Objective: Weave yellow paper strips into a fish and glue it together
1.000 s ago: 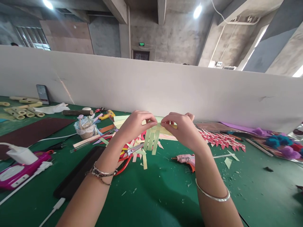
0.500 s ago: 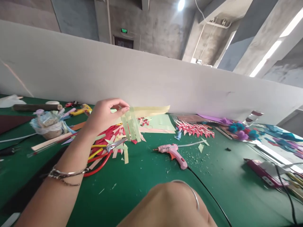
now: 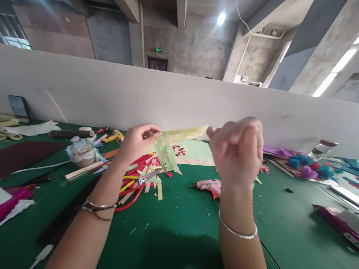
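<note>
The fringed green paper strip [image 3: 168,149] hangs in the air above the green bench [image 3: 179,231], held at its left end by the left hand [image 3: 137,142], whose thumb and fingertips are pinched shut on the top edge. From that uncut edge several narrow tails dangle down and slant to the right, clear of the bench. The pale band of the strip runs on rightward toward the right hand [image 3: 237,153], which is raised and curled into a loose fist with its back to the camera; I cannot tell whether its grip has the far end of the strip or is closed on nothing, since the fingers hide it.

Below the tails lies a heap of cut scraps [image 3: 148,179] in red and green, with a pair of scissors [image 3: 140,179] among them, blades pointing right. A pink glue gun [image 3: 209,185] rests on the bench just beyond the right wrist, its cord trailing toward the near edge.

To my eye, handling this well means pinching only the solid upper band, never the tails, which look thin enough to tear or crease. Keeping the band level and lightly taut between both hands should let the tails hang straight and apart. Lifting it well over the scraps seems wise too, so nothing snags, and the glue gun's nozzle is best kept away from the dangling ends.
</note>
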{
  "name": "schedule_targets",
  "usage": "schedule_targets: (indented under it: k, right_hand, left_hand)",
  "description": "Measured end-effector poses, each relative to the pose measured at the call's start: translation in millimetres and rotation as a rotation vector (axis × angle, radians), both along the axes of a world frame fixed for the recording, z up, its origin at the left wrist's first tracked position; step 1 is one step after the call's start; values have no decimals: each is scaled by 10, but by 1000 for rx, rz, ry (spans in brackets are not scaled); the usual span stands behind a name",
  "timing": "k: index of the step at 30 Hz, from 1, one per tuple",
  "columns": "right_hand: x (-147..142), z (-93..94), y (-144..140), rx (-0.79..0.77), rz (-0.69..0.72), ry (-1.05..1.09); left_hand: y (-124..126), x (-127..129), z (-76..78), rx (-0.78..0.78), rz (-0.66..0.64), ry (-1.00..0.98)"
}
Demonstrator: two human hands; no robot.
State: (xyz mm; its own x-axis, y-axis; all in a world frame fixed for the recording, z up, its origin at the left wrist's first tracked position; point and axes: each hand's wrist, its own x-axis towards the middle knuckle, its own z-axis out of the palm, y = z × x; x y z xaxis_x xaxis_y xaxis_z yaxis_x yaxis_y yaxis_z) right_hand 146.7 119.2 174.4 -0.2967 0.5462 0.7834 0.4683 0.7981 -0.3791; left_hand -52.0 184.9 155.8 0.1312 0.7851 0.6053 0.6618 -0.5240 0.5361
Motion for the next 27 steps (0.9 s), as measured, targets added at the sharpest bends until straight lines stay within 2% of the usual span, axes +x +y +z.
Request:
schedule_targets:
  k: [2,3,8,10,12,16,18,20,23,27]
  right_hand:
    - [50,-5,111,54,-66,162]
    - [71,-23,150,70,-99,173]
    - [36,-142,303,101,-301,-295]
    - [-12,-168,330,78,-374,-403]
    - [-36,-165,320,20,-347,-438]
    - [16,-95,257,-115,-78,-336]
    - [60,-68,254,-144,-2,-236]
    - [101,-66,279,-156,-13,-157]
    - [154,-94,339,-143,-134,-123]
    - [222,-123,380,-123,-270,-152]
  left_hand:
    - [-23,-9,7,-22,-4,-19]
    - [-32,-16,9,-34,-9,-15]
    - [-54,-48,0,-35,-141,71]
    - [-49,-55,-9,-2,-194,108]
    - [-42,-59,-14,19,-219,124]
    - [-50,-61,-3,34,-209,93]
    - [-66,-62,8,24,-194,51]
    - [-78,-68,16,24,-173,11]
    - [-70,-100,15,48,-146,6]
    - [-24,-189,-2,59,-66,122]
